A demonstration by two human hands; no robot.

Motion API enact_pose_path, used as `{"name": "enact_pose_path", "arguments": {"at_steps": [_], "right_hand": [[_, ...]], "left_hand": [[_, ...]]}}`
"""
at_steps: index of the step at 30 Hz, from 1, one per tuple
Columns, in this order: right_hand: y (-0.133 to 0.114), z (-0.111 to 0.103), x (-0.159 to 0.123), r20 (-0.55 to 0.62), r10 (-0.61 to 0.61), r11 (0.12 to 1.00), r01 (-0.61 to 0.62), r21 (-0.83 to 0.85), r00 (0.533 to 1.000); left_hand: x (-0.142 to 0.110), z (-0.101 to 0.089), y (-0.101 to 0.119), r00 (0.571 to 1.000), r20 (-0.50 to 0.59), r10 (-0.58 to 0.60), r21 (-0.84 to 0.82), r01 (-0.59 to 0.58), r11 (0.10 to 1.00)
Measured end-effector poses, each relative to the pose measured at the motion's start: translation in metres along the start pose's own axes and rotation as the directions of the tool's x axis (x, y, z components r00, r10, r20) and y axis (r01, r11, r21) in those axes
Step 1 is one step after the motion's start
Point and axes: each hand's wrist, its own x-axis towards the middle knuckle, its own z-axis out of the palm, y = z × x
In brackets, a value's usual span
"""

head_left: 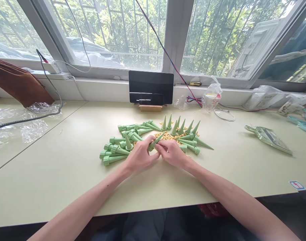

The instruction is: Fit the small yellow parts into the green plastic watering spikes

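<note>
A: Starting left of centre, a heap of green cones (pixel 117 149), most of them lying on their sides on the pale table (pixel 55 167).

B: Then, just below the middle of the frame, the left hand (pixel 141 152) grasps a single cone (pixel 156 142), its tip slanting to the upper right!

A: And the right hand (pixel 173 153) meets it, fingertips pinched close at the cone's side. Anything small between them?

B: Can't tell; the fingers hide it.

A: So which step is this?

B: Looks like close fingertip work on that one cone, both hands sharing it.

A: And the next move calls for?

B: A steady left grip, I'd say, and a light, exact right touch.

A: Behind the hands, yellow pegs (pixel 166 136) lie scattered.

B: And right of centre, standing cones (pixel 182 126) point tip up, with more lying in front.
</note>
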Motion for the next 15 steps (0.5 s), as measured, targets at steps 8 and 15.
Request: {"name": "enact_pose_path", "arguments": {"at_steps": [8, 15], "right_hand": [[0.0006, 0.0002, 0.0003, 0.012, -0.002, 0.999, 0.002, -0.036, 1.000], [0.0024, 0.0000, 0.0002, 0.030, -0.012, 0.998, 0.014, -0.062, 0.999]], "left_hand": [[-0.0003, 0.0008, -0.0019, 1.000, 0.016, -0.003, 0.014, 0.003, 1.000], [-0.0001, 0.0013, -0.0036, 1.000, 0.026, 0.000, 0.038, -0.001, 0.999]]}}
